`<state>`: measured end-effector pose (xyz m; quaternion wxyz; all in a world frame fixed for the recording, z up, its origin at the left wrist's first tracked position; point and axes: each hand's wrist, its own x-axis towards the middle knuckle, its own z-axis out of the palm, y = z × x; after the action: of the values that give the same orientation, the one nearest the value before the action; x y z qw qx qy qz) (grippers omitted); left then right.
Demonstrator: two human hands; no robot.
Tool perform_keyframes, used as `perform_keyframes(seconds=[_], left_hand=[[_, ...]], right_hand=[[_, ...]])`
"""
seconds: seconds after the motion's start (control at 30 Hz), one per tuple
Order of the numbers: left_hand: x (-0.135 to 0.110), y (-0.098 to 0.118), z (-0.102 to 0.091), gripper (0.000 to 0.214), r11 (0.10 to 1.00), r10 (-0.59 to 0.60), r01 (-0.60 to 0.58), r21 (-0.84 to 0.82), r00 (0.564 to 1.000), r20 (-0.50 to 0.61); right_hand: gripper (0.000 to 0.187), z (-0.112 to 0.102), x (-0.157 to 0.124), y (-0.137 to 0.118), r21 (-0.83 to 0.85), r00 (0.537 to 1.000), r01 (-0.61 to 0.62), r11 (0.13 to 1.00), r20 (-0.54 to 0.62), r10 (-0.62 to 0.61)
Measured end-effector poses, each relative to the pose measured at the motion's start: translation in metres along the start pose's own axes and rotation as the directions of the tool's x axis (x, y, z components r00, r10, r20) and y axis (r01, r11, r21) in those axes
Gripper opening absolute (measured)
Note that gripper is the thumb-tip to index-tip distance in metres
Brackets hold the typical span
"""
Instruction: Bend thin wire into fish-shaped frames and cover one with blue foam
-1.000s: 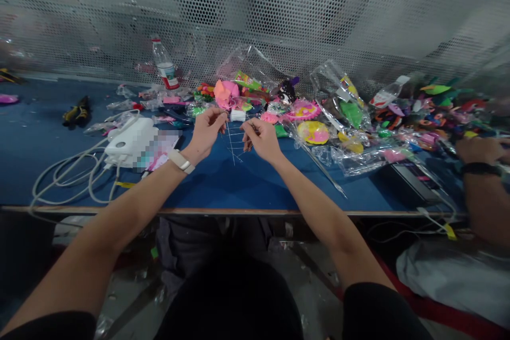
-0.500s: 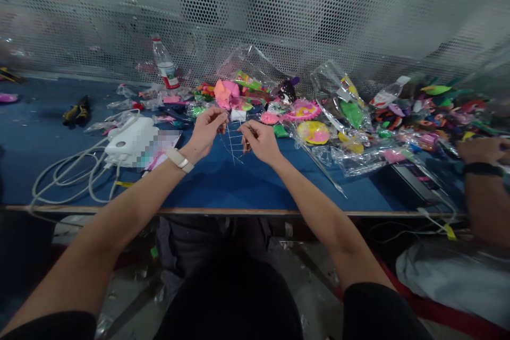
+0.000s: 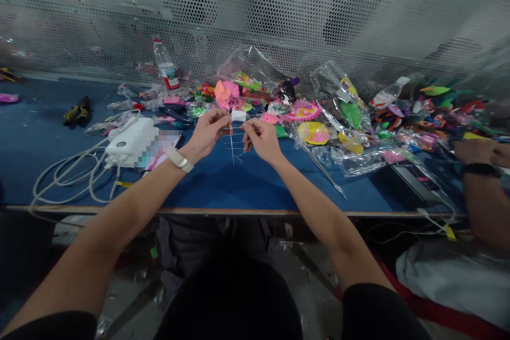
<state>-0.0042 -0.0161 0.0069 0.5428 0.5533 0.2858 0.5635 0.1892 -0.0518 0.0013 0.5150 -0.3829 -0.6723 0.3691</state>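
Thin metal wires (image 3: 232, 150) joined in a small ladder-like frame hang between my two hands, above the blue table. My left hand (image 3: 211, 130) pinches the frame's left side, with a pale band on that wrist. My right hand (image 3: 261, 139) is closed on its right side, the curled fingers partly hidden behind the hand. Just beyond my fingertips is a small white block (image 3: 239, 116); whether it touches the wires I cannot tell. Pink foam-like pieces (image 3: 226, 94) in clear plastic lie behind the hands.
A white device (image 3: 131, 141) with coiled cables lies left, a bottle (image 3: 165, 66) behind it. Long metal rods (image 3: 324, 170) lie right of my hands. Colourful wrapped pieces (image 3: 313, 132) line the perforated metal wall. Another person's hand (image 3: 476, 153) is at far right, near a dark box (image 3: 406, 186).
My hands have shifted slightly, and the wire frame has turned a little between them. More of the white block shows now. The other person's hands at the right have moved.
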Motion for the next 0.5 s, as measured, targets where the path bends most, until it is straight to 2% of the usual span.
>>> perform_keyframes(seconds=[0.17, 0.27, 0.4, 0.5], left_hand=[[0.0018, -0.0015, -0.001, 0.024, 0.999, 0.022, -0.021, 0.027, 1.0, -0.021], [0.0017, -0.0007, -0.0005, 0.02, 0.999, 0.035, -0.034, 0.026, 0.999, -0.039], [0.0024, -0.0003, -0.0004, 0.015, 0.999, 0.001, -0.001, 0.035, 1.0, -0.009], [0.0031, -0.0008, 0.0006, 0.014, 1.0, 0.016, -0.015, 0.022, 0.999, -0.052]], right_hand=[[0.056, 0.0012, 0.0005, 0.0013, 0.047, 0.999, 0.041, 0.998, 0.008, -0.042], [0.055, 0.0016, -0.0005, 0.001, 0.034, 1.0, 0.021, 0.999, 0.01, -0.021], [0.053, 0.001, -0.0017, 0.0003, 0.009, 1.0, 0.01, 1.0, 0.016, -0.01], [0.052, 0.0007, -0.001, 0.001, 0.0, 1.0, 0.009, 1.0, 0.015, -0.009]])
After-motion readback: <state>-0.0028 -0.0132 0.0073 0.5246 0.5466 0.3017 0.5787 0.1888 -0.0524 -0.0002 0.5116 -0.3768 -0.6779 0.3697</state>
